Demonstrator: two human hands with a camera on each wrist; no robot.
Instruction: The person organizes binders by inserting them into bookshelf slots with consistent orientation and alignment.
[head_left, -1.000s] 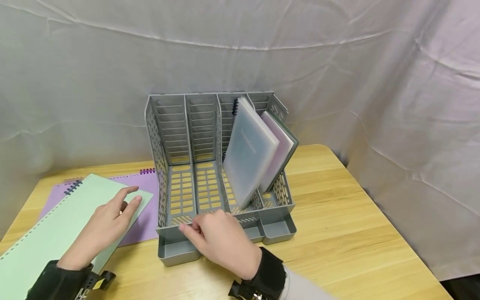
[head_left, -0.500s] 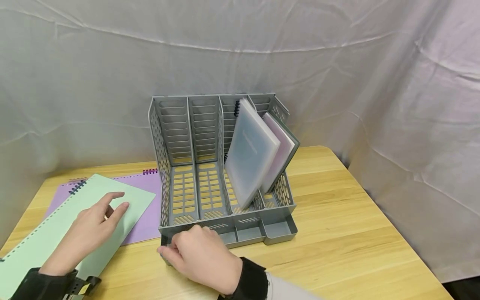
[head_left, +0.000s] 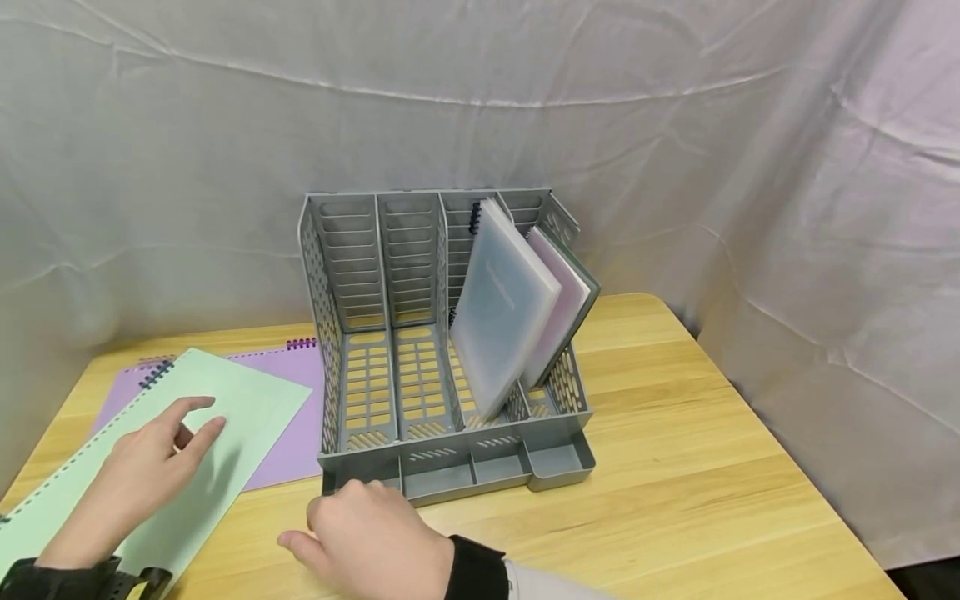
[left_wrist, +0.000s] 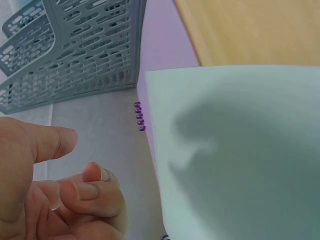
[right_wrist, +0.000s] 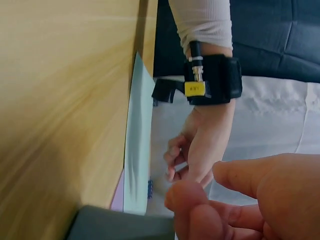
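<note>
A mint-green spiral notebook [head_left: 255, 387] lies slantwise over a purple spiral notebook [head_left: 288, 446] at the left of the table. My left hand [head_left: 138, 475] hovers above the green cover, its shadow falling there; in the left wrist view its fingers [left_wrist: 95, 197] are loosely bent and hold nothing. In front of the grey file organizer [head_left: 367, 451] is my right hand [head_left: 378, 542], its fingers loosely curled with nothing visible in them. Leaning in the organizer's right part are a notebook with a frosted bluish cover [head_left: 498, 308], a pinkish one [head_left: 558, 287] and a dark-edged one [head_left: 588, 293].
Small open trays [head_left: 555, 458] run along the organizer's front. The wooden table [head_left: 690, 450] extends to the right. A grey cloth [head_left: 450, 108] hangs behind it. The organizer's two left slots [head_left: 365, 383] show their slatted floors.
My right hand has moved left and toward me, off the organizer's front edge. The left hand has drawn back left over the green notebook. The notebooks stay in place.
</note>
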